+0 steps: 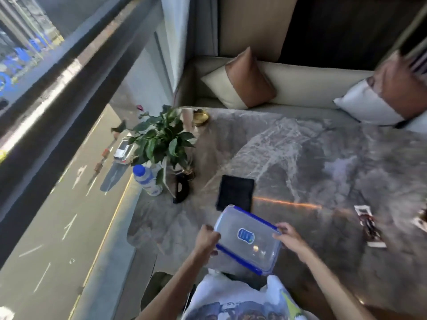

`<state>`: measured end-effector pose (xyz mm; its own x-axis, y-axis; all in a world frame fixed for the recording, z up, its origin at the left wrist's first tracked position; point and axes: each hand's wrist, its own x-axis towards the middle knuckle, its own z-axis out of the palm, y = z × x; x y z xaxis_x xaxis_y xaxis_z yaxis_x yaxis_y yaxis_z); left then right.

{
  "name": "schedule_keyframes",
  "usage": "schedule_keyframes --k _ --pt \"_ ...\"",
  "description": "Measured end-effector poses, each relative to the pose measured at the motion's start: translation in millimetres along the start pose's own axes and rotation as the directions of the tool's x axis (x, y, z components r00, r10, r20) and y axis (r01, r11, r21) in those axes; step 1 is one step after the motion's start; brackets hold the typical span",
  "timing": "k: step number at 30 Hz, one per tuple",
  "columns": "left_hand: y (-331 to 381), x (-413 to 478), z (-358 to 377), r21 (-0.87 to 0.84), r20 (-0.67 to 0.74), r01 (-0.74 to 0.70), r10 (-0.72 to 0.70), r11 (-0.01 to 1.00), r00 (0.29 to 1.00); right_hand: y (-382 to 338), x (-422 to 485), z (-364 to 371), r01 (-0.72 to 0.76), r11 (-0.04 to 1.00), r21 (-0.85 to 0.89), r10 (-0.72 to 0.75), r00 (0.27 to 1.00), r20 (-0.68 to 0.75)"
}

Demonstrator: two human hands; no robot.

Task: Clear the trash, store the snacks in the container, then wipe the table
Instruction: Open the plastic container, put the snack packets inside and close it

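Observation:
A clear plastic container (248, 239) with blue rim clips and a blue label is tilted above the near edge of the grey marble table (312, 158). My left hand (206, 237) grips its left side and my right hand (290, 239) grips its right side. A dark folded cloth (235, 192) lies flat on the table just beyond the container. A snack wrapper (369, 225) lies to the right, and another wrapper (421, 219) shows at the right edge of view.
A potted green plant (161, 139), a water bottle with a blue cap (146, 180) and a black object (181, 189) stand at the table's left edge by the window. A gold dish (199, 117) sits at the far corner. Cushions (242, 82) lie on the sofa behind.

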<state>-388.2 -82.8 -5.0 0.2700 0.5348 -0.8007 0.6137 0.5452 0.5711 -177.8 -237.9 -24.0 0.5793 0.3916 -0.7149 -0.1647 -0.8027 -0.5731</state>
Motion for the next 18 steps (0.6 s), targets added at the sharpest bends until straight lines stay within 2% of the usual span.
schedule_keyframes --k 6,10,13,15,18 --pt "40 2 129 0.15 0.183 -0.204 0.175 0.968 0.967 89 -21 -86 -0.222 0.935 0.278 0.243 0.969 -0.043" --pt "47 -3 197 0.22 0.268 -0.299 0.237 0.929 0.934 135 -37 -114 -0.314 0.842 0.439 0.345 0.939 0.01" --pt "36 -4 230 0.26 0.301 -0.34 0.259 0.904 0.918 160 -46 -123 -0.371 0.784 0.498 0.384 0.92 0.08" --pt "26 -7 245 0.24 0.282 -0.37 0.3 0.898 0.911 173 -48 -132 -0.395 0.776 0.491 0.381 0.915 0.135" --pt "10 -16 258 0.166 0.109 -0.358 0.344 0.919 0.933 177 -47 -151 -0.414 0.848 0.332 0.341 0.904 0.257"
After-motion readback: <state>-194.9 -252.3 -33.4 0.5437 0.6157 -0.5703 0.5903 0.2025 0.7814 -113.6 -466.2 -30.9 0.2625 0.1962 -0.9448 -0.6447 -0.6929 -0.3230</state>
